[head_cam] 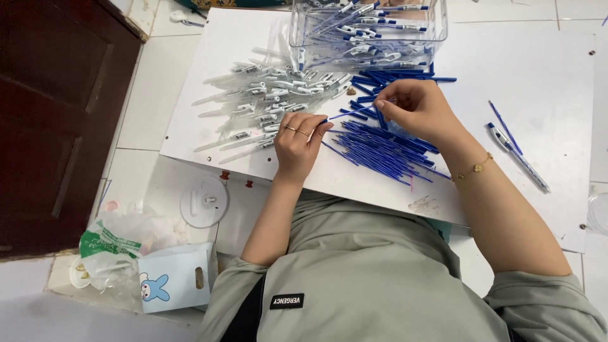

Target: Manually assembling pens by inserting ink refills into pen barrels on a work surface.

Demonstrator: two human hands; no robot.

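Over the white board, the left hand (297,142) and right hand (415,107) pinch opposite ends of one thin blue plastic ink refill (350,114) above the heaped blue refills (380,152); squeezing unevenly could bend it

We work on a white board (544,82) laid flat on the tiled floor (155,95). On it: a heap of clear pen barrels (266,104) at left, blue ink refills (380,149) in the middle, a clear plastic box (367,31) w/ finished pens at the far edge, & one assembled pen (518,157) (plus a loose refill (505,126) just beside it) at right.
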